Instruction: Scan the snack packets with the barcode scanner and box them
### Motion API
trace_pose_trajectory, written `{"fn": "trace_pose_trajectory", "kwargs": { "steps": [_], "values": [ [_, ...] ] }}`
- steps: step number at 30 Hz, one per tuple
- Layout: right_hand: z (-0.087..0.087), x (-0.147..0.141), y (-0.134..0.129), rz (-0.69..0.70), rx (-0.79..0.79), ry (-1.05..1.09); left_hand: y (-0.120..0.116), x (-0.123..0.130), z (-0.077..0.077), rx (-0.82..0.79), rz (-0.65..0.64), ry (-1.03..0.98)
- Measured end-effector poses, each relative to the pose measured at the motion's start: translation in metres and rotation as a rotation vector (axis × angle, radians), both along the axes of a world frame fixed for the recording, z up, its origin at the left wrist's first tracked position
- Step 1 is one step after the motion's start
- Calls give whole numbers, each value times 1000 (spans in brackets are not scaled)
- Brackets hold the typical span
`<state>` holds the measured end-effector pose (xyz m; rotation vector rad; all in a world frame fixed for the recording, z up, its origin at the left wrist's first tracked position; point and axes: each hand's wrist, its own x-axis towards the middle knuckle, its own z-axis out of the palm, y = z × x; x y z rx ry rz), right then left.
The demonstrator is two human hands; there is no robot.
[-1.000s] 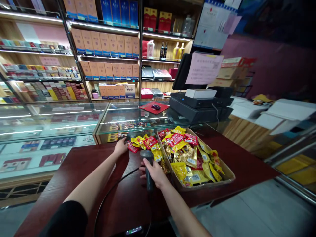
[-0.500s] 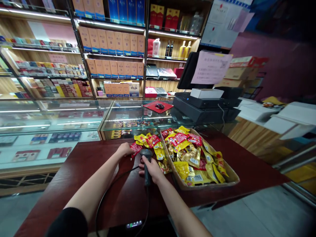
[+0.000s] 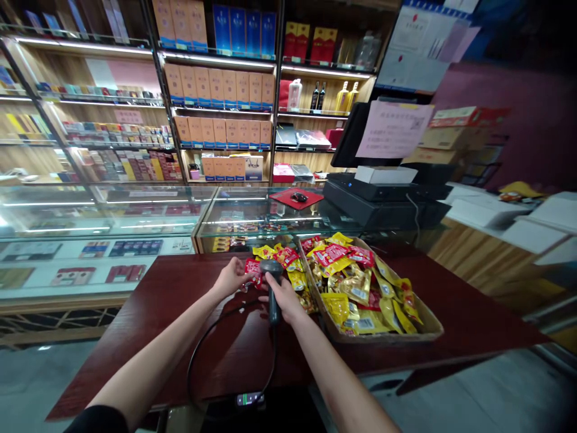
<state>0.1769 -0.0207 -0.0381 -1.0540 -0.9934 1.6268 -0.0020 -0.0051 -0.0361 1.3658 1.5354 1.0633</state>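
My left hand (image 3: 232, 278) pinches the edge of a red snack packet (image 3: 254, 272), held low over the dark wooden table. In my right hand (image 3: 285, 297) is a black corded barcode scanner (image 3: 273, 300), its head beside the red packet. The scanner's cable (image 3: 198, 352) loops down towards the table's near edge. Just behind the scanner lies a loose pile of yellow and red snack packets (image 3: 295, 280). To the right, a cardboard tray (image 3: 316, 304) holds many more yellow, gold and red packets.
The dark red-brown table (image 3: 180, 307) meets a glass display counter (image 3: 148, 225). On the counter sit a mouse (image 3: 299, 196) on a red mat and a black monitor (image 3: 349, 135) with a paper sheet over it. Shelves of boxes and bottles line the back wall.
My left hand has lifted and turned the red packet, bringing its face into view next to the scanner. The whole view has shifted slightly; the scanner stays in my right hand.
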Motion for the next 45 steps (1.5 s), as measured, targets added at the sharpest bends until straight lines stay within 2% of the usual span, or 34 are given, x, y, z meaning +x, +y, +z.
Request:
{"fn": "trace_pose_trajectory", "kwargs": {
  "steps": [1, 3, 8, 17, 26, 29, 32, 38, 45],
  "values": [
    [4, 0, 2, -2, 10, 0, -2, 2, 3, 63, 13, 1],
    [11, 0, 5, -11, 17, -7, -5, 5, 10, 126, -41, -29],
    [22, 2, 10, -16, 55, -18, -7, 2, 24, 18, -272, -165],
    [29, 7, 7, -1, 122, -19, -5, 4, 19, 59, -359, -254],
    [32, 14, 10, -42, 119, -50, 7, 10, 8, 384, -370, -16],
    [38, 18, 0, -87, 155, -113, 16, 10, 6, 452, -342, 71],
    [46, 20, -16, -24, 179, -116, 24, 9, 6, 506, -311, 173],
    [47, 18, -43, 99, 129, -143, 33, 8, 4, 537, -284, 232],
    [45, 17, -48, 130, 122, -126, 33, 6, -4, 534, -294, 168]
  ]
}}
